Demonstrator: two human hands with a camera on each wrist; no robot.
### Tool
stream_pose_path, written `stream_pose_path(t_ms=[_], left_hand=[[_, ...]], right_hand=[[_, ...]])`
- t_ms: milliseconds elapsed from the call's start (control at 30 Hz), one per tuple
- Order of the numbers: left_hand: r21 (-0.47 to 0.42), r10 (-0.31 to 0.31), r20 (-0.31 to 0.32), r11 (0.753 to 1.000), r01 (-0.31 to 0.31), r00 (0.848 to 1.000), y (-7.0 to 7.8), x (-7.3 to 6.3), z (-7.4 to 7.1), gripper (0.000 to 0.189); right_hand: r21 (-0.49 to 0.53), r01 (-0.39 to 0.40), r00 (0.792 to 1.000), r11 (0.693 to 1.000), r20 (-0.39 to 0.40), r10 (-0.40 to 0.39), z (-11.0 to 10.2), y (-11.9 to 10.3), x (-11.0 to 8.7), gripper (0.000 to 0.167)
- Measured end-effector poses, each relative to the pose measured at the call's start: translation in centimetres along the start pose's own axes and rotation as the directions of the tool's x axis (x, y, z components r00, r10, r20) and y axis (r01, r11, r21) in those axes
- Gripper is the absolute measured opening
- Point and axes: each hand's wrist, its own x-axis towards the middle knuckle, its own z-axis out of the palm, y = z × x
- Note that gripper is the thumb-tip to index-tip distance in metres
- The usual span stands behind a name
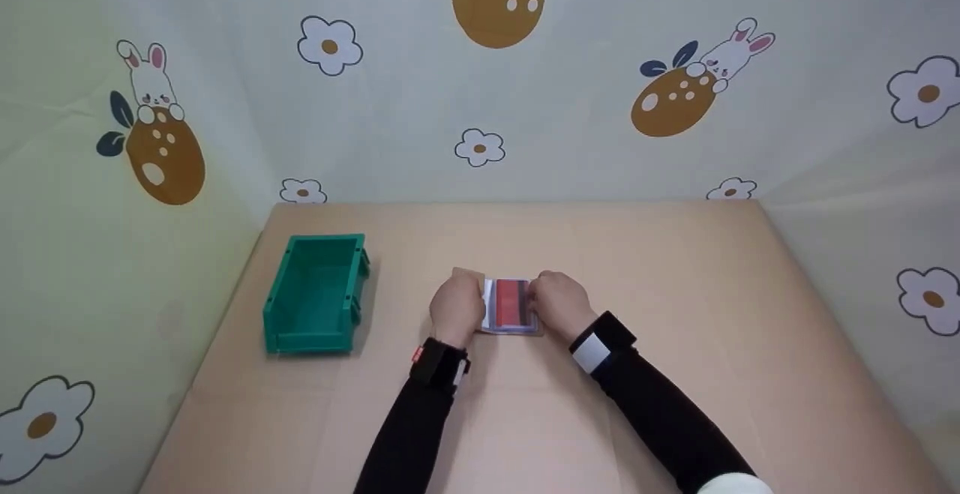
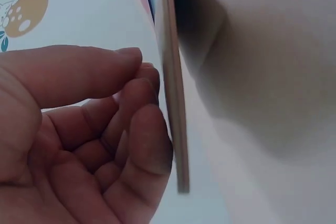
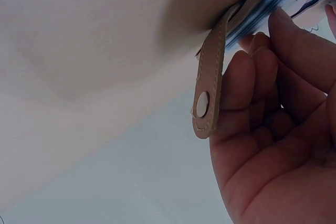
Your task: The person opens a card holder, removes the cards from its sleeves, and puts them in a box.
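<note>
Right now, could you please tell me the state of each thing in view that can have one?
Card holder: open, between the hands.
Strap: unfastened, its metal snap showing.
Green bin: upright, open at the top.
Left hand: fingers curled at the card holder's left side; grip unclear.
Right hand: thumb and fingers at the card holder's right edge.

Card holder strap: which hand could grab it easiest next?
Probably the right hand: the strap hangs close beside its curled fingers in the right wrist view. The left hand is over at the card holder's left cover.
</note>
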Motion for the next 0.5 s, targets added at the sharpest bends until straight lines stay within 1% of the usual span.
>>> stream_pose_path(t_ms=[100, 167, 267, 367, 500], left_hand=[[-0.013, 0.022, 0.016, 1.000, -0.022, 1.000, 0.2, 0.0, 0.4, 0.027], [-0.018, 0.022, 0.031, 1.000, -0.022, 0.999, 0.4, 0.1, 0.8, 0.023], [-0.020, 0.019, 0.042, 1.000, -0.018, 0.999, 0.5, 0.1, 1.3, 0.021], [-0.012, 0.017, 0.041, 1.000, -0.017, 0.999, 0.6, 0.1, 1.6, 0.021], [0.025, 0.022, 0.029, 0.999, -0.023, 0.999, 0.7, 0.1, 2.0, 0.020]], right_hand=[[0.002, 0.002, 1.000, 1.000, -0.013, -0.002, 0.0, 0.0, 0.0, 0.008], [0.003, 0.001, 1.000, 1.000, -0.016, -0.001, 0.0, 0.0, -0.1, 0.008], [0.003, 0.002, 1.000, 1.000, -0.017, -0.001, 0.0, 0.0, -0.1, 0.007], [0.007, -0.002, 1.000, 1.000, -0.015, 0.002, 0.0, 0.0, -0.1, 0.007], [0.015, -0.010, 1.000, 1.000, -0.006, 0.010, 0.0, 0.0, -0.1, 0.006]])
